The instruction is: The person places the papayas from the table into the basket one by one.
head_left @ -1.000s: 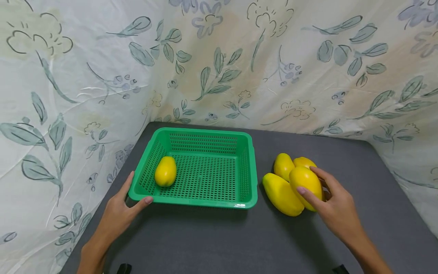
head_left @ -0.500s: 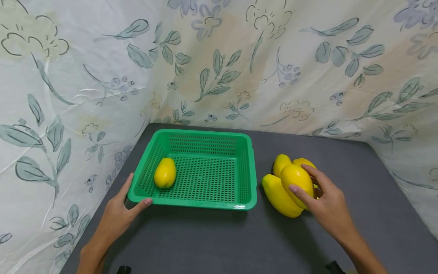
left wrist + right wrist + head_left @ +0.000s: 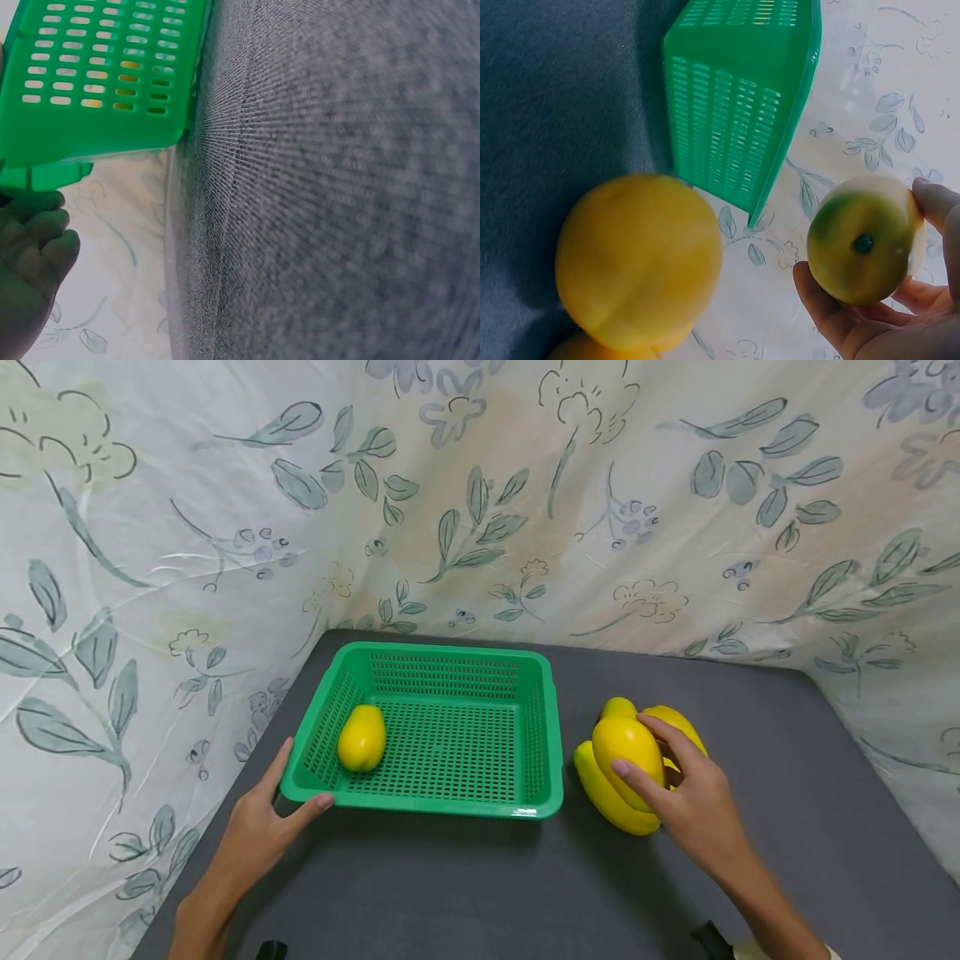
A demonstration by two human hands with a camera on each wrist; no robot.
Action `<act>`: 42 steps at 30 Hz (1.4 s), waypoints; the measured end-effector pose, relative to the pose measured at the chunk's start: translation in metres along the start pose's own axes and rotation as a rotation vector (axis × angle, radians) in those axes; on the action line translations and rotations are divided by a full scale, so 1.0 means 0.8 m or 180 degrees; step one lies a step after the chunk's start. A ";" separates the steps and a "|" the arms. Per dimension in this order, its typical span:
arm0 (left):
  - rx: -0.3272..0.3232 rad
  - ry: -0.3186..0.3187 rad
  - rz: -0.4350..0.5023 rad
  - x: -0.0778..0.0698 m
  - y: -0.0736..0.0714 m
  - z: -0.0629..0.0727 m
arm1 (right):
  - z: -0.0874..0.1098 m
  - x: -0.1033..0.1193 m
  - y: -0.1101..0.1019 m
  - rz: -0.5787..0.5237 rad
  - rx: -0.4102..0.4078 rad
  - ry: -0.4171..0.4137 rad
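A green perforated plastic basket (image 3: pixel 450 807) stands on the dark grey table, with one yellow mango (image 3: pixel 362 739) lying in its left part. My left hand (image 3: pixel 258 827) grips its near left corner, thumb on the rim. In the left wrist view, the fingers of that hand (image 3: pixel 37 247) curl below the rim. My right hand (image 3: pixel 693 793) holds a mango (image 3: pixel 626 750) between thumb and fingers, over the other mangoes. Seen in the right wrist view, the held mango (image 3: pixel 864 225) shows a greenish stem end and is off the table.
Several yellow mangoes lie close together right of the basket: one in front (image 3: pixel 611 797), one behind (image 3: pixel 618 707), one at the back right (image 3: pixel 682 727). A floral cloth (image 3: pixel 480 527) hangs behind and to the left of the table (image 3: pixel 450 893).
My right hand has moved left with the mango in its grip, uncovering more of the back right mango. The left hand and the basket have stayed in place.
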State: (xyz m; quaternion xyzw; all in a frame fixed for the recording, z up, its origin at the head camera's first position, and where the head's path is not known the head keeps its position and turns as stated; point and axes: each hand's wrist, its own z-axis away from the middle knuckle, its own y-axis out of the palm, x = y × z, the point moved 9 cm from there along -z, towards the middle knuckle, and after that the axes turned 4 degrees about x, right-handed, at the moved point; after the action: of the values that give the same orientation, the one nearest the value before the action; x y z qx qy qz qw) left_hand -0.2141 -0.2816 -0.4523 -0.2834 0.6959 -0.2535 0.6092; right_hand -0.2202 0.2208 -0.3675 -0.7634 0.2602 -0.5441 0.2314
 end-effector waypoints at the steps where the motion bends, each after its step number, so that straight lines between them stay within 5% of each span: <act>1: -0.0005 0.0005 -0.0002 0.000 0.000 0.000 | 0.000 0.002 0.001 -0.0006 0.0008 -0.0006; 42: -0.0003 0.0060 0.0021 0.000 -0.001 0.001 | -0.017 0.052 0.072 -0.0485 0.0404 -0.0187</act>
State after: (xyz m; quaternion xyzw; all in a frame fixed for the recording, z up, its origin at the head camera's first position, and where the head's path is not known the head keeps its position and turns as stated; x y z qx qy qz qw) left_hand -0.2133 -0.2820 -0.4522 -0.2789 0.7027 -0.2538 0.6033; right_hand -0.2300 0.1493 -0.3706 -0.7804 0.1595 -0.5529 0.2447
